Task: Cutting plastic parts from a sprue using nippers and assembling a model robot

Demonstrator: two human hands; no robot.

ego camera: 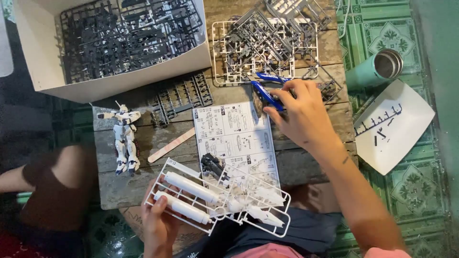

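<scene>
Head view: left hand [160, 222] grips a white parts runner [220, 198] by its near edge, tilted up over the instruction sheet [234, 136] for reading. Right hand [299, 112] closes around blue-handled nippers [265, 91], probably lifting them. A white robot model [125, 138] lies on the wooden table [119, 188].

At lower centre we see a white parts frame [224, 198]; the nippers [266, 91] at upper centre have blue handles. The box [112, 43] at upper left is white (its parts dark grey), the robot model [125, 138] white, the tumbler [375, 69] mint green, the floor tiles [406, 186] green and floral-patterned.
</scene>
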